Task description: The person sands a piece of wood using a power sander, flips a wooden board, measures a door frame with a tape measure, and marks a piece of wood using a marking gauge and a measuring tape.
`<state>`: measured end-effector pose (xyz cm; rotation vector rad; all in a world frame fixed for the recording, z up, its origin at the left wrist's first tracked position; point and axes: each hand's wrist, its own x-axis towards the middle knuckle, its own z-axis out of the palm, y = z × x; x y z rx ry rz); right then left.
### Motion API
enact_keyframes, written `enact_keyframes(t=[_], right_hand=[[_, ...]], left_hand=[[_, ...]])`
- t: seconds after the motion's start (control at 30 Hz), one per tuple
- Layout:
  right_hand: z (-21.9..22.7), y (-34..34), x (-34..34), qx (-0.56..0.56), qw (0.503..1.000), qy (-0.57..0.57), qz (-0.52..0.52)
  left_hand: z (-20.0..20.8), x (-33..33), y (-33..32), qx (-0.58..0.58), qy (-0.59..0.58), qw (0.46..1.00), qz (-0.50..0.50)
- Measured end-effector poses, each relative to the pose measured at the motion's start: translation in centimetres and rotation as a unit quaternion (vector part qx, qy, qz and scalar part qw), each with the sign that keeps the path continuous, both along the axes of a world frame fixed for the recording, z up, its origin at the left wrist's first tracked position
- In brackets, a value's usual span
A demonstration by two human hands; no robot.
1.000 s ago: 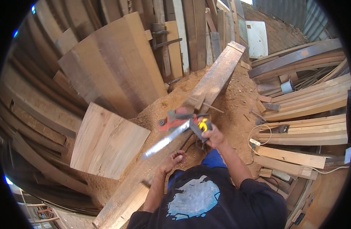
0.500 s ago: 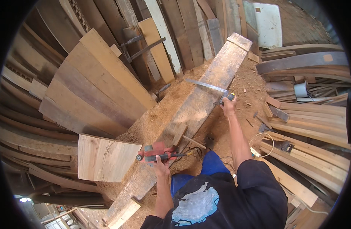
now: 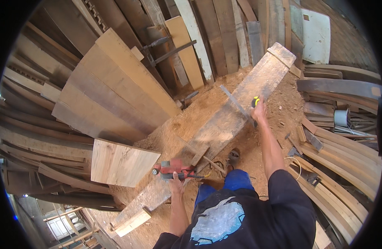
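Observation:
A red and grey electric planer with a round front knob sits on the long, dusty plank. My left hand is closed round its handle. Farther along, my right hand grips a yellow and black tape measure above the plank's right edge. A metal square slants across the plank beside that hand; whether the fingers also touch it I cannot tell. Next to the planer, a short wooden block and a thin stick lie across the plank.
A wide board panel leans on the left, with a smaller pale board below it. Sawdust covers the floor around the plank. Stacked timber and a hammer lie on the right. Planks and a clamp stand behind.
My right hand with the tape measure has drawn slightly nearer. The square has turned to a steeper slant across the plank. My left hand stays on the planer. The whole view has shifted.

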<state>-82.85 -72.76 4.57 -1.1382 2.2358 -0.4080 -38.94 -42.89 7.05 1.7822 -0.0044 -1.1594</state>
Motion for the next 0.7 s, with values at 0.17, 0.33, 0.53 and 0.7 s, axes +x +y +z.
enact_keyframes(t=[0.17, 0.33, 0.53, 0.7], right_hand=[[-0.3, -1.0, 2.0, 0.069, 0.994, 0.035, 0.071], [0.9, 9.7, 8.9, -0.093, 0.935, 0.155, 0.305], [2.4, 20.2, 19.5, 0.104, 0.877, 0.002, 0.469], [-4.1, 21.6, 21.1, 0.062, 0.925, -0.190, 0.323]], left_hand=[[-1.9, 1.4, 1.6, 0.026, -0.024, 0.999, -0.032], [-2.0, 0.9, 1.4, 0.017, -0.051, 0.998, -0.011], [0.1, -0.3, 0.1, -0.055, -0.026, 0.998, -0.034], [0.4, 0.2, 0.1, -0.059, -0.004, 0.997, -0.052]])
